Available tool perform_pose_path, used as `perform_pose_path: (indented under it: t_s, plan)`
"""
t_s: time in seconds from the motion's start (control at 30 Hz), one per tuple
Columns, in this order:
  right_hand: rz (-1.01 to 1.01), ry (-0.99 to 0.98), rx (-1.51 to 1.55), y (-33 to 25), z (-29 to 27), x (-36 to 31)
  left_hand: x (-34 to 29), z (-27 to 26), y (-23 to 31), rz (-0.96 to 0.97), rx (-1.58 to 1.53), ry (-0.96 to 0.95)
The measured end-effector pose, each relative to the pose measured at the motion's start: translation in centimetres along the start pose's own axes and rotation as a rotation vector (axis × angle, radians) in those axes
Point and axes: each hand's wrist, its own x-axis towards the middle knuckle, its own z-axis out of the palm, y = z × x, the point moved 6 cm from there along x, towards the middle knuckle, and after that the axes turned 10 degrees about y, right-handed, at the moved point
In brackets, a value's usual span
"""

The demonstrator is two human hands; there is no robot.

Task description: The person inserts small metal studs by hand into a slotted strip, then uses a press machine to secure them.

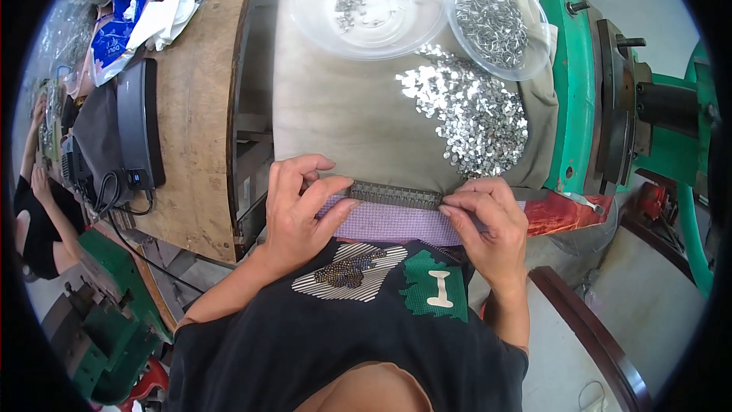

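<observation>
While silvery discs [488, 126] lie heaped on the beige cloth [343, 114], seemingly for easy reach, the left hand [293, 214] and right hand [492, 223] pinch opposite ends of a dark ridged strip [395, 194] at the cloth's near edge, apparently to keep it steady.

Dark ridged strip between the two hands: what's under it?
Purple cloth shows along the near side of the dark strip, greyish cloth along its far side. What lies directly under it is covered; the left hand and right hand hold its ends.
</observation>
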Motion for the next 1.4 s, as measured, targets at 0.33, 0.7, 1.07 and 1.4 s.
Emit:
perform_pose_path:
  t_s: [0.33, 0.7, 1.07, 1.4]
  plan:
    - [0.125, 0.442, -0.204, 4.2, -6.1, -4.1, 0.5, 0.8, 1.4, 0.075, 0.097, -0.044]
    - [0.275, 0.372, -0.346, 8.3, -8.2, -5.7, 1.1, 0.8, 1.7, 0.098, 0.066, -0.086]
    - [0.266, 0.207, -0.214, 7.7, -9.0, -5.0, 1.7, -0.4, 0.7, -0.115, -0.118, -0.049]
    - [-0.029, 0.149, -0.136, 0.3, -3.3, -1.7, 2.3, -0.3, 1.0, -0.252, -0.173, -0.117]
